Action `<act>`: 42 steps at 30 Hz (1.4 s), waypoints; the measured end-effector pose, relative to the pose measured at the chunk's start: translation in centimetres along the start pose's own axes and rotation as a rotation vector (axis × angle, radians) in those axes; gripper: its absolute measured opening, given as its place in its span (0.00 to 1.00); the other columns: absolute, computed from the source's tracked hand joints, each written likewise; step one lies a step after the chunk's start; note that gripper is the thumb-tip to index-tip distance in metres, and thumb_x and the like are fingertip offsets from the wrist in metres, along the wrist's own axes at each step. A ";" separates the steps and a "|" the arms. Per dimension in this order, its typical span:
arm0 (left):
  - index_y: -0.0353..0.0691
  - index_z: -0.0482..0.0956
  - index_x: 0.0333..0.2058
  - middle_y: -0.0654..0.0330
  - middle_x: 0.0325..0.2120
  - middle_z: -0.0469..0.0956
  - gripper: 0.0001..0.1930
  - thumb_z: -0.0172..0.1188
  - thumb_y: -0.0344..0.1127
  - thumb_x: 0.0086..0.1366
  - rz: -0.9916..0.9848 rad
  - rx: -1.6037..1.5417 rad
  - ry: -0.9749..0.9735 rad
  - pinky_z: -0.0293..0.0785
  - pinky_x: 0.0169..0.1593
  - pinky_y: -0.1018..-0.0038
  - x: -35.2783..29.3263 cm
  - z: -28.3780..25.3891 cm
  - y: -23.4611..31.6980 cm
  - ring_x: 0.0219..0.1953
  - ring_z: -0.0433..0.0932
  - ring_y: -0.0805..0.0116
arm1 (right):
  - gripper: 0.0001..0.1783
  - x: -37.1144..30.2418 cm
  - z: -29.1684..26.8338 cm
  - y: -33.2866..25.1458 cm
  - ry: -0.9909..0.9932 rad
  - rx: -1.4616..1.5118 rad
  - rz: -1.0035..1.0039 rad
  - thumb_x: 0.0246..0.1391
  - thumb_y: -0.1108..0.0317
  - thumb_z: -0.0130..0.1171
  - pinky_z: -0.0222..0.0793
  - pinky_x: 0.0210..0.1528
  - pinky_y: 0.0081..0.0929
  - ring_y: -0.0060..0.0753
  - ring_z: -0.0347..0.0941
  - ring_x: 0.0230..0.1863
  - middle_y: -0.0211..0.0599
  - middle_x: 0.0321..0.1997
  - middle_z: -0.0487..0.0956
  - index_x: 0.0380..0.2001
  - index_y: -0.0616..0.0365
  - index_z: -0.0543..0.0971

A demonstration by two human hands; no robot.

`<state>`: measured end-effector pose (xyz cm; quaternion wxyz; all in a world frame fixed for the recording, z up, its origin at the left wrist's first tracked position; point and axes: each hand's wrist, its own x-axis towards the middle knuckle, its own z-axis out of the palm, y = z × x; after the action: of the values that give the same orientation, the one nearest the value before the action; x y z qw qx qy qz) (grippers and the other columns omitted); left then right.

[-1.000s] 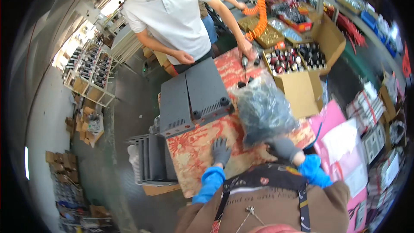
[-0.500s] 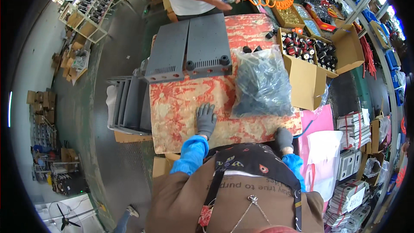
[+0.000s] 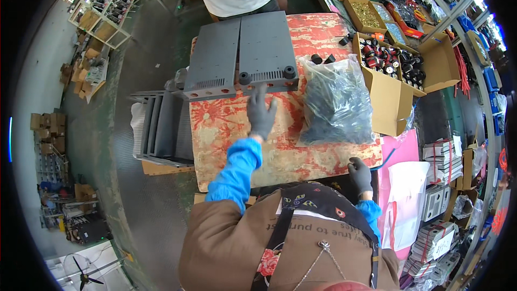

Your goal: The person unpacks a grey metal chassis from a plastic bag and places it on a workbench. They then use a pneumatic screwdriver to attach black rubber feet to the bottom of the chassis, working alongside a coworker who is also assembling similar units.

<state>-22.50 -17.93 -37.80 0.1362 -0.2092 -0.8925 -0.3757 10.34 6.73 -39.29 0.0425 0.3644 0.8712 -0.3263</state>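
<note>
counter (image 3: 221, 140): patchy red/cream; bare stretch along the near side, handy working room, best left free.
gray boxes: left gray box (image 3: 214, 54) and right gray box (image 3: 266, 46), side by side at counter's far left, vented sides facing the person. Edges may be sharp; meet them with flat gloved fingers, no sliding along the rim.
open carton (image 3: 390, 99): right of bag, red and black parts inside; flap sticks out beside bag, easy to snag.
clear bag (image 3: 336, 99): full of dark pieces, on counter, right of right gray box; slack plastic, best given room.
left hand (image 3: 262, 113): gloved, fingers extended and parted, gripping nothing; at vented side of right gray box, contact can't tell. Looks like a reach: go slow, wrist steady.
right hand (image 3: 360, 174): gloved, by counter's near right edge; fingers seem part curled, can't tell if gripping. Could help brace.
black knobs (image 3: 245, 77): two, near vented edge of right gray box, one just beyond left hand; bumpable, approach from the side.
loose caps (image 3: 329, 59): black, behind bag.
</note>
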 end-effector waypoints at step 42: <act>0.37 0.73 0.53 0.51 0.40 0.82 0.26 0.64 0.49 0.64 -0.030 -0.884 -0.958 0.75 0.48 0.66 6.8 -5.4 11.1 0.44 0.82 0.60 | 0.67 13.2 -9.1 -29.4 -0.434 1.508 -0.351 0.40 0.32 0.70 0.71 0.60 0.47 0.49 0.72 0.60 0.53 0.64 0.66 0.71 0.61 0.48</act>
<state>-22.71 -13.03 -24.58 -0.3810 -0.3773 -0.6185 -0.5745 -17.30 4.89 -20.44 -0.0986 0.0813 0.4331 -0.8922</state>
